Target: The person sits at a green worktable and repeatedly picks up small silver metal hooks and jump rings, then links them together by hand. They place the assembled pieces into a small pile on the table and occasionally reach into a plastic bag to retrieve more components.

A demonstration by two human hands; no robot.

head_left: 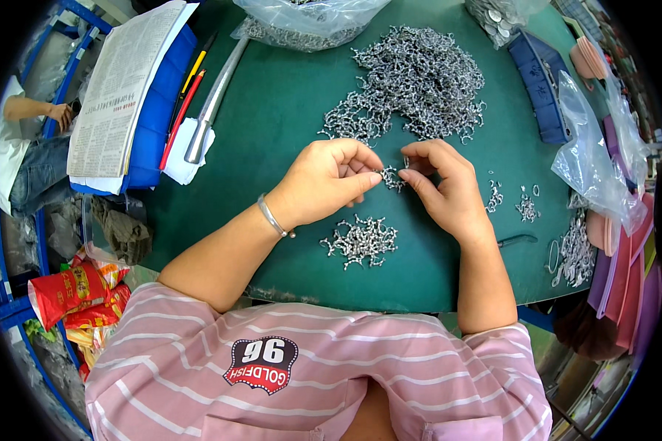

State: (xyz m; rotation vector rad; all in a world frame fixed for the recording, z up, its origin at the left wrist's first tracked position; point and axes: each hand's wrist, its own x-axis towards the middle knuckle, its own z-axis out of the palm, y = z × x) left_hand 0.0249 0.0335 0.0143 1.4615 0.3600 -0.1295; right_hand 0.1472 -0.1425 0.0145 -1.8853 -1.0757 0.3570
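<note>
Above the green table, the thumb and forefinger of my left hand [329, 182] are pinched together at a small silver metal piece [392, 178]. My right hand [446, 184] is closed at the other side of the same piece, with a thin silver ring-like part showing between its thumb and forefinger. The piece's exact shape is partly hidden by my fingers. Nearer to me, below my left hand, lies a small heap of silver branched pieces [362, 241]. Beyond my hands spreads a much larger pile of similar silver pieces [426, 81].
At left are a blue bin [151, 132] topped with newspaper [121, 95], a red pencil [182, 121] and a tapered metal rod [217, 99]. Rightward lie small silver parts [527, 208], a dark curved tool [517, 239], a blue tray [535, 84] and a plastic bag [585, 140]. Another person [26, 147] sits far left.
</note>
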